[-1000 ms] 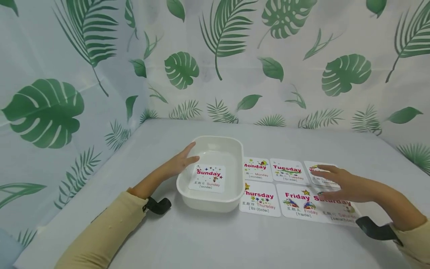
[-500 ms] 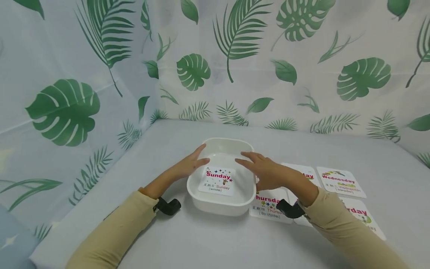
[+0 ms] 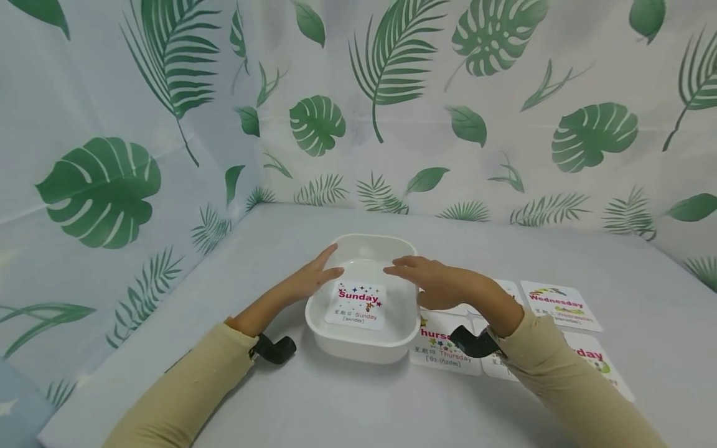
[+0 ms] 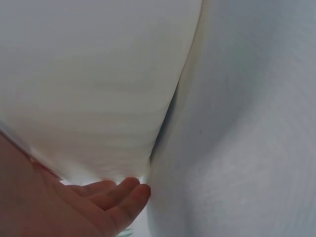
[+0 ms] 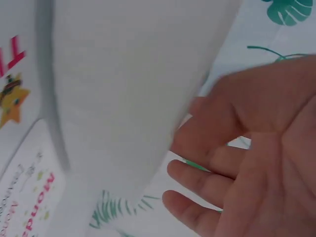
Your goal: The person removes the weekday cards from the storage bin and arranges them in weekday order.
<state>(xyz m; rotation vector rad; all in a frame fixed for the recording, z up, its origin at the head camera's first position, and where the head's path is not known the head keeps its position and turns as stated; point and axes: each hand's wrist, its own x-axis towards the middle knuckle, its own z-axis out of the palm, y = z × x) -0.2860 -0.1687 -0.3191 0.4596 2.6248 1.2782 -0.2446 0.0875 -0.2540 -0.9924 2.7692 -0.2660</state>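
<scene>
A white plastic basin [image 3: 358, 350] stands on the table with a "Sunday" word card [image 3: 358, 306] lying inside it. My left hand [image 3: 310, 278] holds its left side, thumb over the rim; the left wrist view has the fingers [image 4: 121, 202] along the outer wall. On the opposite side my right hand [image 3: 442, 281] reaches across the right rim, some fingertips above the inside. Curled fingers [image 5: 195, 177] lie close to the wall's outside in the right wrist view. Directly right of the basin lies a "Thursday" card [image 3: 445, 354], partly covered by the right wrist camera.
More day cards lie in two rows to the right: "Wednesday" [image 3: 560, 305], a partly hidden "Saturday" card [image 3: 596, 358] and others under the right forearm. A "Monday" card [image 5: 37, 192] shows in the right wrist view. A leaf-patterned curtain [image 3: 414, 124] hangs behind the table [image 3: 336, 410].
My right hand has come from above the cards leftward to the basin's right rim. The left hand has stayed at the left rim. In the last half second little differs.
</scene>
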